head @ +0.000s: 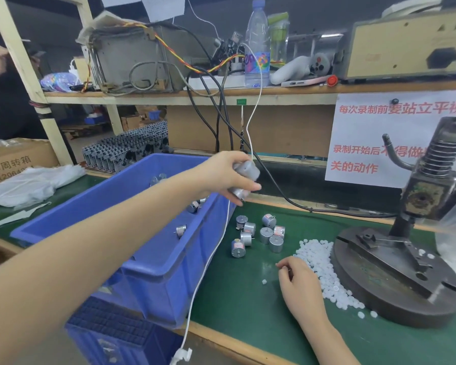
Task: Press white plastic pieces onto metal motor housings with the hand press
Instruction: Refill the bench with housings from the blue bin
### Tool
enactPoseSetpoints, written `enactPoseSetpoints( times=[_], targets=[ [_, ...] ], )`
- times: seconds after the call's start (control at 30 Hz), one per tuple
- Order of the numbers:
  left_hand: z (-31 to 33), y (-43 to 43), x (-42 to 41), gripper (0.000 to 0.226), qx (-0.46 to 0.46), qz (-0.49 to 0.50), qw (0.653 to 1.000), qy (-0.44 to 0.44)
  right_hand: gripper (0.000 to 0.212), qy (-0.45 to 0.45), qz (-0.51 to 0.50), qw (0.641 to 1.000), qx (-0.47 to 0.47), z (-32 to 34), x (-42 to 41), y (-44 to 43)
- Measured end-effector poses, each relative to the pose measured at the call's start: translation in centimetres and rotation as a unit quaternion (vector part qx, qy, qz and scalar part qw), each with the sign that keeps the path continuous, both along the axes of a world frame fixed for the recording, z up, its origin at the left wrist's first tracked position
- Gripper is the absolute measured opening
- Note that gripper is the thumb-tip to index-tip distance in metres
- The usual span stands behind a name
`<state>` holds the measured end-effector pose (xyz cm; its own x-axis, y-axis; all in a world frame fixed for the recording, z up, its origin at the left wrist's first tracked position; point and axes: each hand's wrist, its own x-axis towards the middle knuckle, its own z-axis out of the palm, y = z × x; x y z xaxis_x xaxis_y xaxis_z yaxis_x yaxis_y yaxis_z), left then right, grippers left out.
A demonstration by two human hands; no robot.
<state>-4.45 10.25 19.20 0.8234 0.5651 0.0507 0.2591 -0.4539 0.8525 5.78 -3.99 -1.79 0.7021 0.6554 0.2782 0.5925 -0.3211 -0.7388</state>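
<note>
Feeding is the step in hand, I judge: my left hand (223,171) grips a small clutch of motor housings (244,177) in the air above the far corner of the blue bin (153,270), in which a few more lie loose. My right hand (299,285) rests on the green mat (248,306) with its fingers curled, just beside the heap of white plastic pieces (324,270); I cannot tell whether it pinches one. The hand press (395,275) stands to the right with nothing loaded that I can see.

Next I would set these housings with the group of housings (261,234) already on the mat, then seat one on the press under a white piece.

A white cable (213,248) hangs down across the bin's edge, right under my left hand, and could snag.
</note>
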Motion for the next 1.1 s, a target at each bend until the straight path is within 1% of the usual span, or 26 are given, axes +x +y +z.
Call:
enactPoseSetpoints(
  times=[0.07, 0.17, 0.2, 0.3, 0.4, 0.47, 0.57, 0.63, 0.7, 0.73, 0.77, 0.8, 0.87, 0.9, 0.97, 1.0, 1.03, 1.07, 1.1],
  targets=[
    [-2.1, -2.2, 2.2, 0.044, 0.029, -0.044, 0.996, 0.074, 0.017, 0.004, -0.006, 1.000, 0.007, 0.1, -0.1, -0.1],
    [-6.1, -4.3, 4.6, 0.048, 0.104, -0.078, 0.972, 0.194, 0.017, -0.002, -0.001, 1.000, 0.009, 0.3, -0.2, -0.3],
    [-7.3, -4.7, 5.1, 0.048, 0.145, -0.081, 0.959, 0.231, 0.017, -0.005, 0.003, 1.000, 0.008, 0.3, -0.2, -0.4],
    [-10.0, -4.6, 5.7, 0.054, 0.269, -0.087, 0.899, 0.335, 0.017, -0.006, 0.001, 1.000, 0.008, 0.3, -0.2, -0.5],
    [-11.3, -3.6, 5.7, 0.054, 0.340, -0.103, 0.853, 0.384, 0.017, -0.005, 0.001, 1.000, 0.011, 0.1, -0.1, -0.5],
    [-12.0, -2.9, 5.7, 0.052, 0.367, -0.113, 0.839, 0.387, 0.016, -0.004, 0.000, 1.000, 0.015, 0.1, 0.0, -0.4],
    [-12.8, -2.3, 5.9, 0.050, 0.367, -0.119, 0.842, 0.378, 0.016, -0.001, 0.000, 1.000, 0.018, 0.2, 0.0, -0.2],
    [-13.0, -2.2, 6.0, 0.051, 0.366, -0.116, 0.838, 0.387, 0.016, -0.001, 0.003, 1.000, 0.018, 0.2, 0.0, -0.2],
    [-12.4, -2.1, 6.0, 0.049, 0.375, -0.106, 0.831, 0.397, 0.016, 0.000, 0.005, 1.000, 0.020, 0.1, 0.0, -0.2],
    [-11.8, -2.0, 5.8, 0.047, 0.380, -0.098, 0.834, 0.389, 0.016, 0.002, 0.005, 1.000, 0.021, 0.1, 0.0, -0.2],
    [-11.0, -1.7, 5.7, 0.042, 0.383, -0.088, 0.844, 0.365, 0.016, 0.004, 0.006, 1.000, 0.021, 0.1, 0.0, -0.3],
    [-10.0, -1.3, 5.4, 0.035, 0.382, -0.079, 0.862, 0.323, 0.016, 0.006, 0.006, 1.000, 0.022, 0.1, 0.1, -0.3],
    [-7.6, -0.1, 4.4, 0.021, 0.367, -0.059, 0.904, 0.212, 0.016, 0.006, 0.008, 1.000, 0.023, 0.0, 0.1, -0.3],
    [-6.3, 0.7, 3.6, 0.017, 0.368, -0.037, 0.916, 0.156, 0.016, 0.006, 0.008, 1.000, 0.023, 0.0, 0.1, -0.4],
    [-4.6, 3.1, 1.8, 0.014, 0.362, 0.061, 0.928, 0.060, 0.016, 0.005, 0.008, 1.000, 0.024, -0.1, 0.1, -0.4],
    [-4.2, 4.5, 0.8, 0.013, 0.346, 0.115, 0.930, 0.036, 0.016, 0.004, 0.007, 1.000, 0.023, -0.1, 0.1, -0.4],
    [-4.1, 6.0, -0.2, 0.011, 0.325, 0.153, 0.932, 0.040, 0.016, 0.004, 0.006, 1.000, 0.021, 0.0, 0.0, -0.3],
    [-4.4, 7.2, -1.2, 0.011, 0.305, 0.164, 0.934, 0.091, 0.016, 0.003, 0.005, 1.000, 0.019, 0.0, 0.0, -0.3],
    [-5.1, 8.2, -2.2, 0.016, 0.291, 0.146, 0.928, 0.181, 0.016, 0.003, 0.004, 1.000, 0.019, 0.0, 0.0, -0.3]
  ],
)
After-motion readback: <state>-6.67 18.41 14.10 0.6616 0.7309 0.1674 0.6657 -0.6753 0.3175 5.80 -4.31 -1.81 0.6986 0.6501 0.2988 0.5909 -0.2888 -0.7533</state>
